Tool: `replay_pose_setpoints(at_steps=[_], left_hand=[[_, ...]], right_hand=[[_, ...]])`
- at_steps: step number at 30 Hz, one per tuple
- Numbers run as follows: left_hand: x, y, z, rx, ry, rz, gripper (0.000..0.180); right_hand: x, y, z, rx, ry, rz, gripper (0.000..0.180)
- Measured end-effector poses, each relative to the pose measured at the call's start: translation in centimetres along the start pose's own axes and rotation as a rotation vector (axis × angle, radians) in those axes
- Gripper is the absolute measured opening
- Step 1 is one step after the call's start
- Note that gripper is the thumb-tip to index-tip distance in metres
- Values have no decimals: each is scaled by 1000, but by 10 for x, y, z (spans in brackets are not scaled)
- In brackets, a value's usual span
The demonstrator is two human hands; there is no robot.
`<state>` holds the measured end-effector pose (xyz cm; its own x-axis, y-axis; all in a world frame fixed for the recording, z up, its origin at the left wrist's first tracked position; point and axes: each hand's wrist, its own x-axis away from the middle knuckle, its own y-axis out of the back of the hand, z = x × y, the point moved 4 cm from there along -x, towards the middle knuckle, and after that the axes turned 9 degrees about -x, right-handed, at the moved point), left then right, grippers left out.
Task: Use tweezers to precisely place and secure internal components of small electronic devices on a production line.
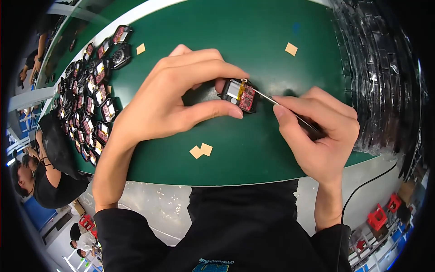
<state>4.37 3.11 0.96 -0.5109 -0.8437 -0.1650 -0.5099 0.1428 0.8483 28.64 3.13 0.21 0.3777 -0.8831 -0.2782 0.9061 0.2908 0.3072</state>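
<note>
Between the thumb and fingers of my left hand [181, 90] is an opened smartwatch body [234, 90], held just above the green table. Its inside faces up: a silvery battery, a strip of yellow tape and a red circuit board [247, 99] in a black case. My right hand [319, 127] is closed around a pair of metal tweezers [267, 97]. The tweezer tip meets the upper right edge of the board; whether it grips anything there is too small to tell.
Many similar opened watch bodies [88, 104] lie clustered on the left of the green table [253, 158]. Small beige squares [200, 150] are scattered about. Stacked clear plastic trays [374, 81] line the right side. A co-worker [50, 177] sits at the left.
</note>
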Motion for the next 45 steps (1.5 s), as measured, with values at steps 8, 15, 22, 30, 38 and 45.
replay_pose_setpoints(at_steps=[8,15,22,30,38,45], left_hand=[[-3,-3,5,-20,-44,-3,60],[-2,-3,6,41,48,-9,63],[-3,-3,6,12,16,-21,61],[-3,2,12,88,-6,43,64],[-5,1,13,69,-26,79,64],[-8,1,8,99,-58,62,56]], right_hand=[[-4,-8,-2,79,32,0,19],[-3,-5,1,140,101,10,23],[0,-11,0,213,199,-37,31],[-4,-6,0,88,46,37,26],[-3,-7,-2,95,60,54,27],[-4,-8,-1,107,86,67,26]])
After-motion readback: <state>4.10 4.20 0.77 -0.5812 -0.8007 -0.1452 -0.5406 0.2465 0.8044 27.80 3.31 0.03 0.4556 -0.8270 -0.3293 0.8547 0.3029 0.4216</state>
